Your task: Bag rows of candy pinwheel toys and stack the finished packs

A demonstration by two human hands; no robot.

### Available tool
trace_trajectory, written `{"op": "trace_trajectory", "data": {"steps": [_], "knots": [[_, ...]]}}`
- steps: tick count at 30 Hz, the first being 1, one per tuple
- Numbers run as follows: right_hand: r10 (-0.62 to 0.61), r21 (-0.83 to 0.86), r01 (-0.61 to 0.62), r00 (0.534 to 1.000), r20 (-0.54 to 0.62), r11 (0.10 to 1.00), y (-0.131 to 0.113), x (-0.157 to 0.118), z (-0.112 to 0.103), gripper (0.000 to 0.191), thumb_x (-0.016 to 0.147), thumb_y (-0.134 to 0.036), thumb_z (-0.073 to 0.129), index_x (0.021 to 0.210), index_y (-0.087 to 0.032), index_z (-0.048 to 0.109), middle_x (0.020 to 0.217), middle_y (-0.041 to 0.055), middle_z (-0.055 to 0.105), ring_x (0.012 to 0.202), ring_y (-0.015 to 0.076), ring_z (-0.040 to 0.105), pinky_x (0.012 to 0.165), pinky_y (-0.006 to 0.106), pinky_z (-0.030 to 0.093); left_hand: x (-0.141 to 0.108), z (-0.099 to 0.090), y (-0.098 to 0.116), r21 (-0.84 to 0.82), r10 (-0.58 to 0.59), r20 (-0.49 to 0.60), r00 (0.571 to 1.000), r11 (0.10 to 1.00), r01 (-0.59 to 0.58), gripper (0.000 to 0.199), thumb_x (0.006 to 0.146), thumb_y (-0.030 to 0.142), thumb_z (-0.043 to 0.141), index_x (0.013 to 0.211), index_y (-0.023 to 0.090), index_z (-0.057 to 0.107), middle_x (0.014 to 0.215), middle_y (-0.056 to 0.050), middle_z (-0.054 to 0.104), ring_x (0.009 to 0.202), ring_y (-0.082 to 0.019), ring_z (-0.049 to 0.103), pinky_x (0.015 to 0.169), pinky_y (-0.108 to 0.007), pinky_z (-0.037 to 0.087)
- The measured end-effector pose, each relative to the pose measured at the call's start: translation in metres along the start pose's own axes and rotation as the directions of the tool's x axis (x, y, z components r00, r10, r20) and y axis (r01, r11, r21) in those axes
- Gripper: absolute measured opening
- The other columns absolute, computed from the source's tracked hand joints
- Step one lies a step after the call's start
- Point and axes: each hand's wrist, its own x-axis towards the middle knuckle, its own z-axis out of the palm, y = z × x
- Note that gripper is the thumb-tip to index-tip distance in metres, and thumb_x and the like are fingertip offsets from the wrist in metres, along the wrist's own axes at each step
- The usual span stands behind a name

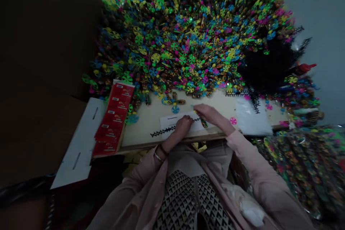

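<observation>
So the right hand (208, 113) has its fingers clenched round a small green-and-yellow piece (203, 123) just over the edge of a white paper sheet (180, 123), while the left hand (183, 125) sits curled on that sheet right by a black plastic comb strip (163, 132); it's dim, so I can't tell if those fingers are actually gripping the strip; my worry is the huge heap of pinwheel toys (175, 32) crowding the wooden board (172, 143), since one bump could slide loose ones across the paper, and a weak pinch could drop that little piece into the clutter.
</observation>
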Motion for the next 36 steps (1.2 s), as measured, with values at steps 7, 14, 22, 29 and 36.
{"op": "trace_trajectory", "data": {"steps": [7, 14, 22, 29, 36], "knots": [[-0.002, 0.005, 0.003, 0.977, -0.213, 1.000, -0.036, -0.055, 0.061, 0.052, 0.076, -0.003, 0.041, 0.124, -0.016, 0.056, 0.141, 0.0116, 0.047, 0.136, 0.0206, 0.034, 0.116, 0.053, 0.019, 0.000, 0.002, -0.004, 0.017, 0.051, 0.003, 0.999, 0.999, -0.051, 0.027, 0.095, 0.021, 0.040, 0.100, 0.016, 0.066, 0.101, -0.010, 0.063, 0.103, -0.020, 0.055, 0.088, -0.029, 0.045], [0.020, -0.032, -0.030, 0.959, -0.281, 0.999, -0.045, -0.056, 0.077, 0.044, 0.077, -0.004, 0.040, 0.117, -0.012, 0.057, 0.145, 0.0146, 0.041, 0.143, 0.0225, 0.023, 0.115, 0.058, 0.016, 0.005, -0.004, -0.004, 0.053, 0.050, 0.022, 0.999, 0.997, -0.051, 0.026, 0.095, 0.024, 0.040, 0.100, 0.017, 0.064, 0.101, -0.010, 0.064, 0.101, -0.021, 0.057, 0.088, -0.031, 0.044], [0.059, 0.092, -0.039, 0.973, -0.224, 0.995, -0.045, -0.035, 0.042, 0.031, 0.084, -0.022, 0.050, 0.113, -0.021, 0.061, 0.133, 0.0079, 0.056, 0.133, 0.0258, 0.038, 0.114, 0.058, 0.010, -0.030, -0.011, -0.028, 0.153, -0.097, 0.037, 0.995, 0.984, 0.090, 0.018, 0.091, 0.017, 0.048, 0.105, 0.019, 0.059, 0.101, -0.011, 0.066, 0.101, -0.024, 0.059, 0.085, -0.036, 0.044], [0.179, 0.038, -0.176, 0.979, -0.094, 0.984, -0.025, 0.095, 0.019, 0.033, 0.090, -0.020, 0.050, 0.123, -0.015, 0.054, 0.129, 0.0146, 0.055, 0.117, 0.0240, 0.050, 0.094, 0.037, 0.041, -0.028, -0.009, -0.024, 0.128, -0.057, 0.076, 0.996, 0.991, 0.047, 0.019, 0.093, 0.018, 0.043, 0.106, 0.020, 0.057, 0.101, -0.008, 0.066, 0.097, -0.023, 0.062, 0.076, -0.032, 0.046], [0.270, 0.114, -0.251, 0.938, -0.216, 0.961, -0.031, 0.027, 0.011, 0.032, 0.093, -0.028, 0.047, 0.123, -0.020, 0.052, 0.105, 0.0081, 0.062, 0.097, 0.0203, 0.058, 0.078, 0.028, 0.046, -0.027, -0.008, -0.025, 0.081, -0.068, 0.070, 0.995, 0.995, 0.063, 0.020, 0.094, 0.020, 0.043, 0.109, 0.021, 0.055, 0.105, -0.008, 0.065, 0.101, -0.022, 0.060, 0.077, -0.030, 0.047]]}}
